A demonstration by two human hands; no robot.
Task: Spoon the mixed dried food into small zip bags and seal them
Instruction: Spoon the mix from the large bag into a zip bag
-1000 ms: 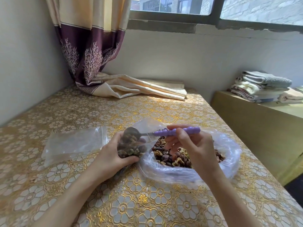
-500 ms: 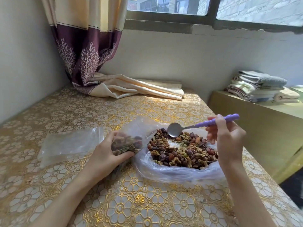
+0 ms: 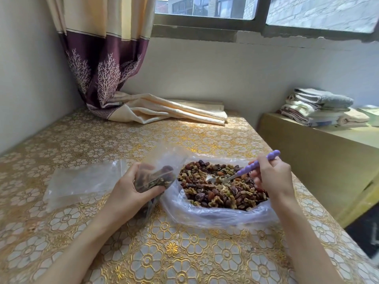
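A big clear plastic bag (image 3: 217,215) lies open on the table, with a heap of mixed dried food (image 3: 221,189) in it. My left hand (image 3: 131,189) grips a small zip bag (image 3: 155,177) partly filled with the mix, its mouth turned toward the heap. My right hand (image 3: 270,175) holds a spoon (image 3: 248,171) by its purple beaded handle. The metal bowl of the spoon is dug down into the heap.
A pile of empty clear zip bags (image 3: 82,181) lies flat to the left of my left hand. A curtain (image 3: 114,78) drapes onto the far end of the gold floral tablecloth (image 3: 184,253). Folded towels (image 3: 320,107) sit on a low cabinet at the right.
The spoon left the mouth of the small bag, swung right over the heap, and now dips into the dried food. My left hand kept hold of the small bag.
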